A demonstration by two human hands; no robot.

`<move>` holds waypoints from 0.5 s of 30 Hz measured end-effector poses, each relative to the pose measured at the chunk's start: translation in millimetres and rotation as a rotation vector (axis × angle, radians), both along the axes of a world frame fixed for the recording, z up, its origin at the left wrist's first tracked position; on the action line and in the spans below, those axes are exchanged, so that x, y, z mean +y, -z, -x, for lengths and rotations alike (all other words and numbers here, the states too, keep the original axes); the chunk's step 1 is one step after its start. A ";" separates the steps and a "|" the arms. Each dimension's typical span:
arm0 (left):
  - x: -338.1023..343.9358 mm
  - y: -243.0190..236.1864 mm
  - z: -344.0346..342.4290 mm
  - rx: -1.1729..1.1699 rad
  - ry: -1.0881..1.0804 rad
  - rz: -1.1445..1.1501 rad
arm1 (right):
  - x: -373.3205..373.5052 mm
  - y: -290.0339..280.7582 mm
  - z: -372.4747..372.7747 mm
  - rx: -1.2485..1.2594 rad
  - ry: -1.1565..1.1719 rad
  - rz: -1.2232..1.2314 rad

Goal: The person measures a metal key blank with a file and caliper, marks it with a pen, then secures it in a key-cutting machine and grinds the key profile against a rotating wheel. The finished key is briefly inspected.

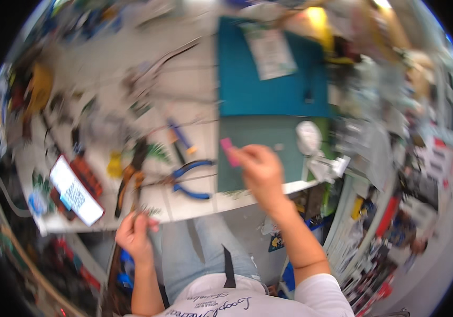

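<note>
My right hand [262,171] is closed over the grey-green mat [284,129], its thumb and fingers pinching a small flat pink piece [229,152]. Blur hides exactly what that piece is. By the table's front edge, my left hand [134,238] has its thumb and fingertips pressed together; whatever they hold, if anything, is too small to make out. Blue-handled pliers [190,194] lie between the two hands. Just beyond my left hand rests a tool with orange and black handles [126,185].
A teal mat [269,95] bearing a white packet [270,50] covers the table's far right. At left are a lit phone-like screen [76,191], a red and black tool [86,174] and a small yellow object [114,165]. Clear plastic bags [366,148] crowd the right side.
</note>
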State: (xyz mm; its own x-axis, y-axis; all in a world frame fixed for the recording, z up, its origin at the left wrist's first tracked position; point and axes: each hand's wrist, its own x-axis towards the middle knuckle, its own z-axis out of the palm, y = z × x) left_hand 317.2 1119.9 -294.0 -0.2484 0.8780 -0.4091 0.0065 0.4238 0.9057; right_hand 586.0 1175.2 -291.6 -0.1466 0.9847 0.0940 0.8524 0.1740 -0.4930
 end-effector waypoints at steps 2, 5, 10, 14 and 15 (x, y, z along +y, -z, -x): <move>2.6 -2.0 -6.1 -0.054 0.020 -0.102 | -6.6 -24.0 -3.0 0.068 0.025 0.023; 14.5 -26.1 -28.7 -0.122 0.097 -0.135 | -28.0 -59.0 -28.6 0.059 0.147 0.005; 39.0 -60.5 -57.0 -0.130 0.262 -0.242 | -42.0 -122.3 -124.6 -0.127 0.479 -0.290; 50.9 -87.0 -85.0 -0.025 0.331 -0.272 | -15.2 -184.6 -232.4 -0.129 0.661 -0.564; 55.0 -86.4 -90.5 -0.008 0.340 -0.264 | 2.0 -196.7 -261.3 -0.157 0.682 -0.582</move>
State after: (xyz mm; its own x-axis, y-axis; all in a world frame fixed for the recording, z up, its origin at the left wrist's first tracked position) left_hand 407.8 1174.9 -207.6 0.0759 0.9841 -0.1604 0.0981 0.1528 0.9834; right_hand 847.3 1177.2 -95.0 0.3971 0.6660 0.6315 0.9118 -0.2076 -0.3544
